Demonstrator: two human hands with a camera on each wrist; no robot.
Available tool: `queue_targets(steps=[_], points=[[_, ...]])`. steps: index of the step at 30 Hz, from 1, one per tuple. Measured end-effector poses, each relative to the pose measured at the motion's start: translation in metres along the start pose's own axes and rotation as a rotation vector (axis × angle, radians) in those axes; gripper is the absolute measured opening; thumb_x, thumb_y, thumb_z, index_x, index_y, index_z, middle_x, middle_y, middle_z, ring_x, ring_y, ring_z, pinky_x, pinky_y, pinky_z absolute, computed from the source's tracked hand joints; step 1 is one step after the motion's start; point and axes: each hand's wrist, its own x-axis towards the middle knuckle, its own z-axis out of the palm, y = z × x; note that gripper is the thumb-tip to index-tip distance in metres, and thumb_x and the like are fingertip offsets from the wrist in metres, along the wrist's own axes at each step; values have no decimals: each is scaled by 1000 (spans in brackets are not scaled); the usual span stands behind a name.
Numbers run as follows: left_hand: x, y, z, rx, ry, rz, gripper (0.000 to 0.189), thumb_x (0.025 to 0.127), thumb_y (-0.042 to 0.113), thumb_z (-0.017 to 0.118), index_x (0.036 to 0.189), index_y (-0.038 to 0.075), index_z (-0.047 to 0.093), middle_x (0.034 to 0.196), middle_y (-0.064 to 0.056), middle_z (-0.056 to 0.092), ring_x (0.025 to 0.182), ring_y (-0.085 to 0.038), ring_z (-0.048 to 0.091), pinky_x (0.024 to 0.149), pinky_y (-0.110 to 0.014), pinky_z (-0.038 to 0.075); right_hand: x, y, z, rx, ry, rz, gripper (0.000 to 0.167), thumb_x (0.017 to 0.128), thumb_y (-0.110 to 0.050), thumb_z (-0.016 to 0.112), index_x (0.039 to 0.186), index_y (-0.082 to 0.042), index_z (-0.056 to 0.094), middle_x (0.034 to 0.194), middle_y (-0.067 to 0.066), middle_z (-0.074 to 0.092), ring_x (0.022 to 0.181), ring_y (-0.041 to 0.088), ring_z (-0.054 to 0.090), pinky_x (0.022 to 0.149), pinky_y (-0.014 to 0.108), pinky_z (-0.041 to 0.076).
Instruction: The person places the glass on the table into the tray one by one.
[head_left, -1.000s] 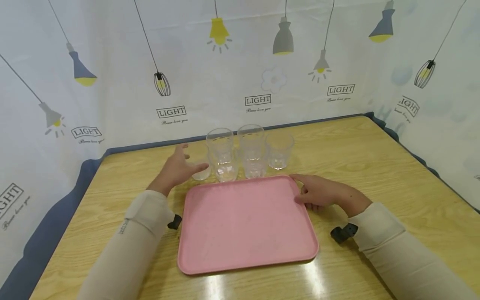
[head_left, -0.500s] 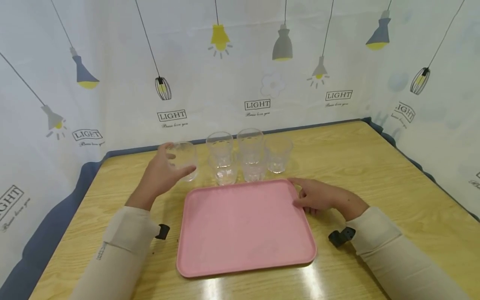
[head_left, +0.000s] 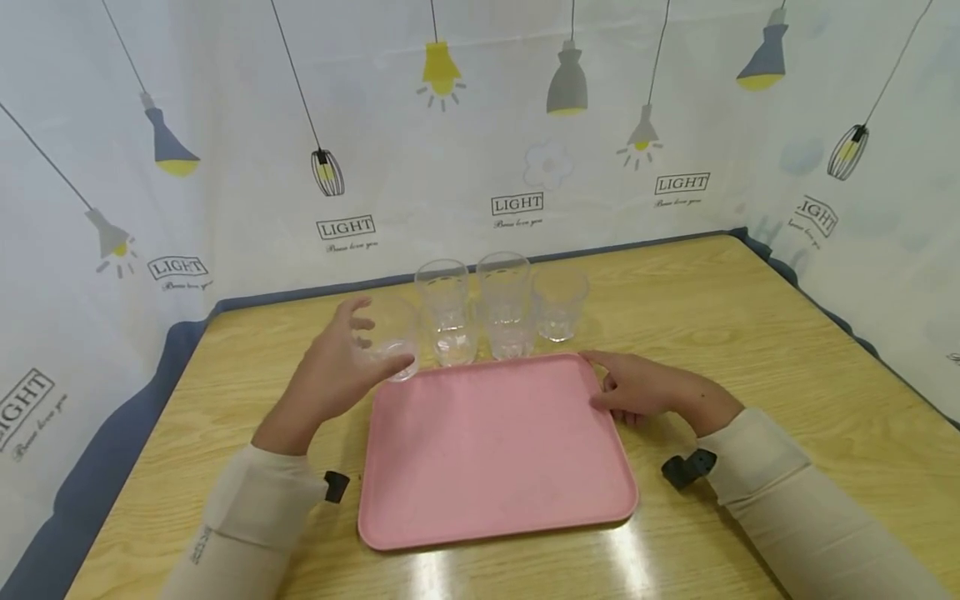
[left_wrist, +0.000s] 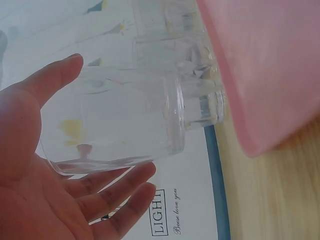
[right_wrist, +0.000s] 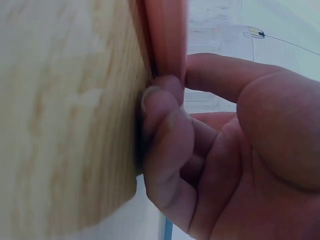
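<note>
In the head view, my left hand holds a clear drinking glass upright at the tray's far left corner. The left wrist view has the thumb on one side of this glass and the fingers along the other. A pink rectangular tray lies on the table before me, its inside bare. My right hand pinches the tray's right rim near the far corner. Up close, the right wrist view shows curled fingertips at the tray edge, with the thumb against its upper side.
Behind the tray stand two tall stacks of clear glasses, close together. A single clear glass is just right of them. The wooden table ends at a white curtain printed with lamps.
My left hand first moved left with the glass, away from the stacks, then came back right and nearer, to the tray's far left corner. The right hand keeps its place on the tray.
</note>
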Motion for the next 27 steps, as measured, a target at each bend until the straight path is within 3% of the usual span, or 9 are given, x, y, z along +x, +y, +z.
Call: queue_targets(steps=[10, 16, 22, 27], points=[[-6, 6, 1, 12, -66, 38, 107, 79, 54, 79, 158, 18, 17, 150, -14, 46, 132, -36, 53, 98, -54, 52, 1, 2, 2, 2, 1, 11, 72, 101, -13, 57, 159, -7, 15, 64, 3, 61, 49, 14, 56, 49, 31, 50], [-3, 1, 3, -11, -179, 79, 102, 79, 49, 82, 155, 16, 21, 146, -17, 48, 129, -38, 55, 95, -51, 54, 0, 2, -2, -19, 10, 29, 73, 100, -14, 57, 160, -8, 15, 66, 4, 62, 51, 15, 58, 51, 33, 52], [-2, -5, 8, -28, -320, 72, 101, 81, 44, 82, 155, 15, 19, 147, -19, 44, 131, -39, 52, 96, -48, 54, -1, 1, -2, -17, 10, 19, 72, 100, -14, 57, 160, -9, 16, 65, 4, 59, 50, 15, 55, 50, 32, 50], [-5, -9, 10, -11, -346, 87, 100, 81, 43, 82, 155, 14, 20, 148, -20, 45, 132, -39, 51, 97, -49, 53, -1, 1, 0, -9, 6, 13, 72, 100, -14, 57, 160, -9, 16, 65, 4, 59, 50, 15, 55, 49, 31, 49]])
